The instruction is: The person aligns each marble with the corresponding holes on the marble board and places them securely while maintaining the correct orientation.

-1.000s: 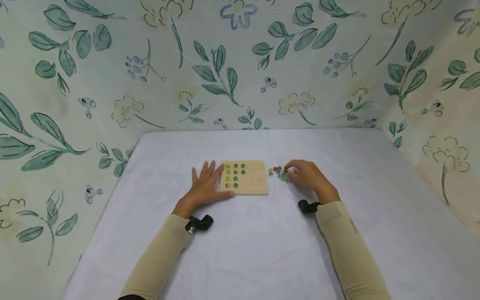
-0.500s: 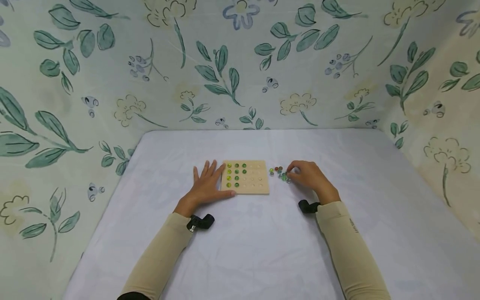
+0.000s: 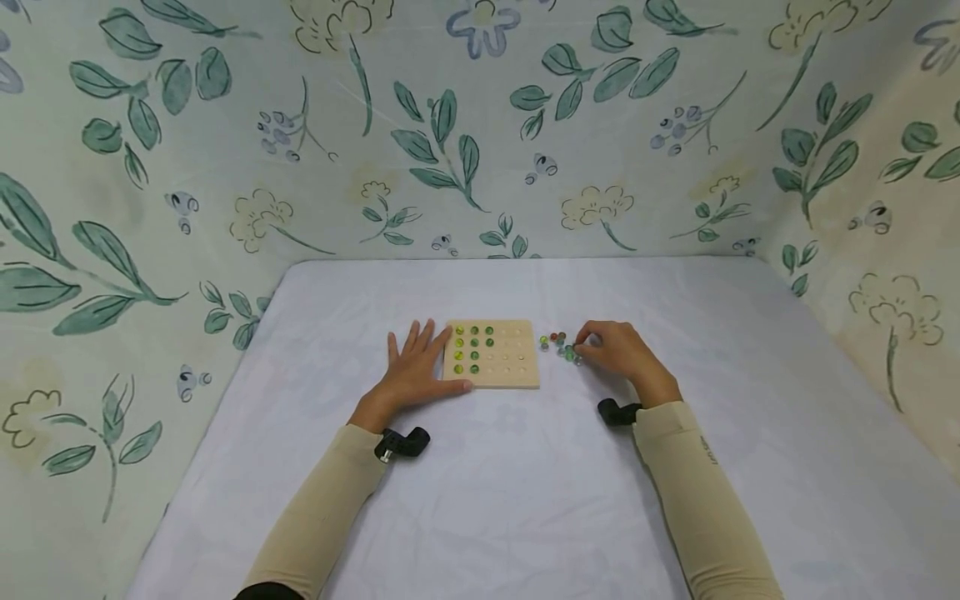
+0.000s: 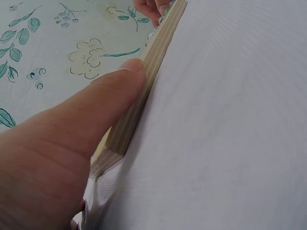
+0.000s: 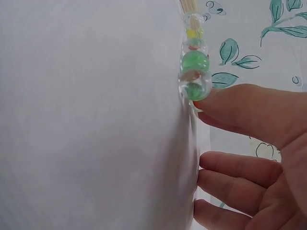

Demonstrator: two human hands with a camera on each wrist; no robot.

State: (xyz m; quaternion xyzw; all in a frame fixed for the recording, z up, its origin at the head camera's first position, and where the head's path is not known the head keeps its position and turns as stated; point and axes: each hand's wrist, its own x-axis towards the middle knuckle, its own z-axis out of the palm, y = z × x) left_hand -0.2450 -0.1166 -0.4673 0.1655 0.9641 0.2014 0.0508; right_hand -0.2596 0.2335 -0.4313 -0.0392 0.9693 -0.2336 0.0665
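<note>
A pale wooden board (image 3: 510, 377) with rows of small hollows lies on the table. Yellow-green marbles (image 3: 459, 356) fill its left column, and darker green marbles (image 3: 474, 343) sit in the columns beside it. My left hand (image 3: 408, 375) rests at the board's left side with fingers spread and straight; the thumb (image 4: 110, 88) lies along the front edge. Right of the board is a loose cluster of glass marbles (image 5: 195, 61), clear, green, yellow and red. My right hand (image 3: 617, 350) is at the cluster's right side, thumb and index finger pinching a marble mostly hidden behind the thumb.
A white cloth (image 3: 480, 483) covers the table. Flower-patterned fabric (image 3: 480, 125) hangs behind it and at both sides. Each wrist wears a small black camera, one on the left (image 3: 403, 443) and one on the right (image 3: 618, 412).
The head view has shifted very slightly. My right thumb and index finger have moved a little at the marble cluster; the left hand and board stay in place.
</note>
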